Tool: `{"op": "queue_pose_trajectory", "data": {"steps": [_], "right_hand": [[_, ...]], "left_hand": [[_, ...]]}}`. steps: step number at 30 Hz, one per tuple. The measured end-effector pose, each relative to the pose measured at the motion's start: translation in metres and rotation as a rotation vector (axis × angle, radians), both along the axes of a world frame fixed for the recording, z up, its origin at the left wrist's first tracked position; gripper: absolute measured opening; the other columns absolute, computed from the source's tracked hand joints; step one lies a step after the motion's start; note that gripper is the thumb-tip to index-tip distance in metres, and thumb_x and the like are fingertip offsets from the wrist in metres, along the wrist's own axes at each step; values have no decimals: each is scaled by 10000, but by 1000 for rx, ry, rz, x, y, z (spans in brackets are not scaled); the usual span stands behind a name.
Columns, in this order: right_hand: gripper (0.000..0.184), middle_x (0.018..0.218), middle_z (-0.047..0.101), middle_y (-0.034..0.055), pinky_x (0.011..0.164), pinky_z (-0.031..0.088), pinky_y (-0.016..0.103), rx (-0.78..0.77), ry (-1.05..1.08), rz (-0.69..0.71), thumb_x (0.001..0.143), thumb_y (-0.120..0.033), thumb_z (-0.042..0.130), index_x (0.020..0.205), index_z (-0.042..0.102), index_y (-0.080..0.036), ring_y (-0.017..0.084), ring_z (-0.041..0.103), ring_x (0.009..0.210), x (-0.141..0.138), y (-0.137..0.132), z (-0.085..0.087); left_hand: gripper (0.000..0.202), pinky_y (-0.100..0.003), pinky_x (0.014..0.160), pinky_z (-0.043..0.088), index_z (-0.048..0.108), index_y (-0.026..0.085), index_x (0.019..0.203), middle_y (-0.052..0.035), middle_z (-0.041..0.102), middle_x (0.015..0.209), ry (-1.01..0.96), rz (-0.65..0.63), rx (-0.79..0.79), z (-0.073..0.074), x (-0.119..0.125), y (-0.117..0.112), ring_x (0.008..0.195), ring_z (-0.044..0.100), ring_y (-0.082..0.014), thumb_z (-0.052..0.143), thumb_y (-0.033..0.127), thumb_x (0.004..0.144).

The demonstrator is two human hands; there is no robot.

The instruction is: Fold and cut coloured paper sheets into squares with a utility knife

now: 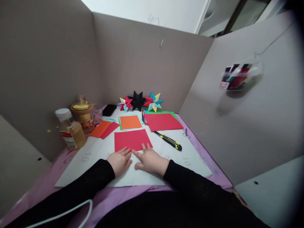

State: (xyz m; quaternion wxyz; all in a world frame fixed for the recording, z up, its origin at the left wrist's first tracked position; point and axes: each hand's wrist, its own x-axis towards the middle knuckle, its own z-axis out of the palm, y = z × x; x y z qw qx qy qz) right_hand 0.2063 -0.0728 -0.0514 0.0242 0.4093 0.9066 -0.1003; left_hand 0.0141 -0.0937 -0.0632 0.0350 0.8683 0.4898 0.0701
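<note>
A red sheet of paper (132, 140) lies flat on the white board in front of me. My left hand (120, 161) rests with its fingertips on the sheet's near edge, left of the middle. To its right, my right hand (150, 159) touches the same edge, its fingers spread and its thumb apart. Neither hand grips anything. Just beyond the right hand lies a black and yellow utility knife (169, 141). Farther back are a stack of orange, green and blue paper squares (130, 122) and another red sheet (163, 122).
Folded paper stars (137, 101) lean against the back wall. On the left stand a glue bottle (73, 133), a brown pot (83, 116) and a clear cup (97, 113), near a dark phone (109, 110). Small scissors (186, 133) lie right. Partition walls enclose the table.
</note>
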Motion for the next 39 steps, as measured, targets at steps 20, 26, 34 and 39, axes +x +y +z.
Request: {"op": "queue_pose_trajectory", "data": {"steps": [20, 26, 34, 39], "right_hand": [[409, 1277, 505, 151, 921, 379, 372, 225, -65, -154, 869, -369, 402, 1135, 558, -101, 291, 458, 1168, 50, 0, 6], [560, 1340, 428, 196, 1010, 317, 376, 195, -11, -260, 874, -411, 372, 1272, 457, -27, 297, 361, 1265, 52, -3, -10], [641, 1365, 396, 194, 1028, 294, 403, 151, 51, -346, 823, -454, 458, 1317, 412, -47, 327, 296, 1296, 51, -1, -3], [614, 1409, 350, 145, 1060, 239, 400, 111, 158, -17, 840, -397, 458, 1369, 333, -112, 289, 257, 1318, 19, -5, -4]], "left_hand": [[500, -466, 867, 400, 593, 68, 1140, -206, 509, 1266, 267, 185, -9, 24, -22, -35, 1158, 436, -360, 401, 400, 819], [521, -455, 810, 420, 572, -26, 1126, -266, 487, 1253, 324, 253, 28, 26, -15, -43, 1094, 480, -366, 372, 362, 841], [438, -435, 722, 475, 670, 88, 841, -182, 663, 924, 249, 258, 23, 32, -33, -24, 829, 635, -299, 318, 344, 886], [398, -442, 996, 349, 529, 169, 1220, -109, 487, 1325, 0, 5, 203, 9, -20, -16, 1277, 353, -285, 412, 298, 862]]}}
